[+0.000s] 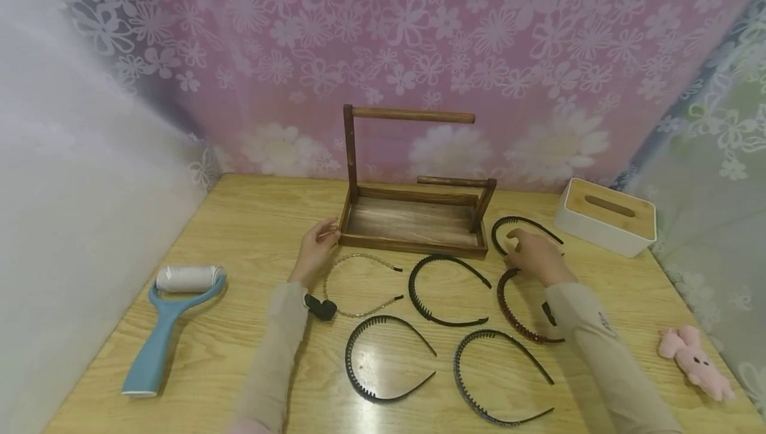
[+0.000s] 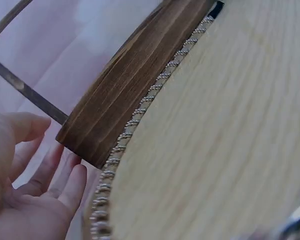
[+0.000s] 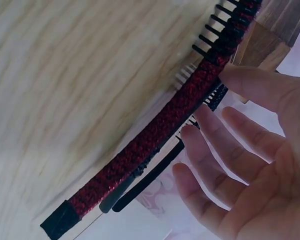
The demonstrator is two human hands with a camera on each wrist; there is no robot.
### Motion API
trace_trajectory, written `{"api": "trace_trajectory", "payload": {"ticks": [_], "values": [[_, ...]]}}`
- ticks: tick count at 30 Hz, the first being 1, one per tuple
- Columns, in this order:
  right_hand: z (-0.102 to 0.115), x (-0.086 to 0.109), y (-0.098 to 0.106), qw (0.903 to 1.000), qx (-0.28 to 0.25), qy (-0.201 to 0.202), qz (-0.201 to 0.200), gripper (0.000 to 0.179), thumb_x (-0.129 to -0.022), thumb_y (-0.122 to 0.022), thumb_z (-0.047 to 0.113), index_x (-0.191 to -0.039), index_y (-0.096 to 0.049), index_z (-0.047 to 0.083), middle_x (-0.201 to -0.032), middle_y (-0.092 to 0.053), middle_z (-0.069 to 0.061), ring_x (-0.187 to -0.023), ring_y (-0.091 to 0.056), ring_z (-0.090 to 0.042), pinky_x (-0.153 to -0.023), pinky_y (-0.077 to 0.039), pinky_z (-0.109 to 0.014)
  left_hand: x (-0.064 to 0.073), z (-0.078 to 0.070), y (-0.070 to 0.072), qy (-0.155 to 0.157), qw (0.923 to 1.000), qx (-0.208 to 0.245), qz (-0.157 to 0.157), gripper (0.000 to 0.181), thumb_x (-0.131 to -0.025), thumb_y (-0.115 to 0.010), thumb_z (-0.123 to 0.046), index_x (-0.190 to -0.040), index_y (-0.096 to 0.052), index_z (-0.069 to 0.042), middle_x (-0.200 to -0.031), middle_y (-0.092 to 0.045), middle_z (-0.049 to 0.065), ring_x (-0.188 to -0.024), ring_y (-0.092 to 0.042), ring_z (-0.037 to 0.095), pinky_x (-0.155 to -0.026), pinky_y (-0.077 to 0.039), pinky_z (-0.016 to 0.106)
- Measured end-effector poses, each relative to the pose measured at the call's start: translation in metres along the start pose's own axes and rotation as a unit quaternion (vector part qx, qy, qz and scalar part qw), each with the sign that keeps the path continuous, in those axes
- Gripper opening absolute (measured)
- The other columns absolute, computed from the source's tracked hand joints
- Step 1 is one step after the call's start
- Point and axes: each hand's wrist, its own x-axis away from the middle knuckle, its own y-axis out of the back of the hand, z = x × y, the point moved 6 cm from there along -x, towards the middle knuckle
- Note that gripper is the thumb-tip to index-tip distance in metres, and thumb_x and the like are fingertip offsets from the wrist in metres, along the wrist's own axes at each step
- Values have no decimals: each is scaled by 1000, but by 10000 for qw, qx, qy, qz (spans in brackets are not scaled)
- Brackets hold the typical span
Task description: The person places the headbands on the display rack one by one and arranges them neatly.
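Note:
A dark brown wooden stand (image 1: 413, 246) has a shallow tray base and two horizontal bars on posts. My left hand (image 1: 315, 251) is at its left front corner, fingers loosely bent and holding nothing; whether they touch the wood I cannot tell. Beside that hand lies a beaded headband (image 1: 362, 255). My right hand (image 1: 536, 258) hovers over a black toothed headband (image 1: 495, 231) right of the stand. In the right wrist view its fingers are spread, with a glittery dark red headband (image 3: 155, 142) passing in front; contact is unclear.
More black headbands lie on the table: one in the middle (image 1: 412, 288), two nearer the front, left (image 1: 348, 354) and right (image 1: 457, 361). A blue-handled lint roller (image 1: 158, 344) lies left. At right are a white tissue box (image 1: 598, 229) and a pink plush toy (image 1: 697, 364).

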Motion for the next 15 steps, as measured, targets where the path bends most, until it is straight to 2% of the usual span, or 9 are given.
{"api": "trace_trajectory", "payload": {"ticks": [5,10,12,15], "values": [[4,-2,-3,9999,61,-9,105,53,-90,-67,15,-133,-47,-9,-106,-67,-28,-88,-67,-39,-73,-56,-50,2,6,-2,-155,9996,208,-71,43,-100,-55,-9,-142,-47,-1,-138,-51,23,-130,-49,36,-113,-40,44],[5,-3,-4,9998,80,-48,172,55,-85,-66,6,-134,-46,-10,-105,-68,-27,-86,-68,-38,-69,-57,-49,4,7,-1,-637,9978,128,-124,41,-99,-57,-17,-137,-52,-3,-131,-56,20,-123,-54,33,-109,-44,40],[5,-3,-4,9998,89,-62,193,54,-85,-65,4,-133,-47,-10,-105,-68,-27,-86,-68,-38,-69,-57,-48,4,7,-1,-735,9972,69,-141,40,-99,-58,-19,-136,-54,-4,-130,-57,18,-121,-55,32,-108,-45,39],[6,-3,0,9997,168,-59,148,49,-87,-66,8,-130,-52,-10,-105,-69,-27,-88,-67,-38,-72,-56,-51,4,8,-2,-623,9979,-22,-161,38,-100,-56,-16,-136,-55,-4,-135,-56,18,-124,-54,33,-109,-44,42]]}}
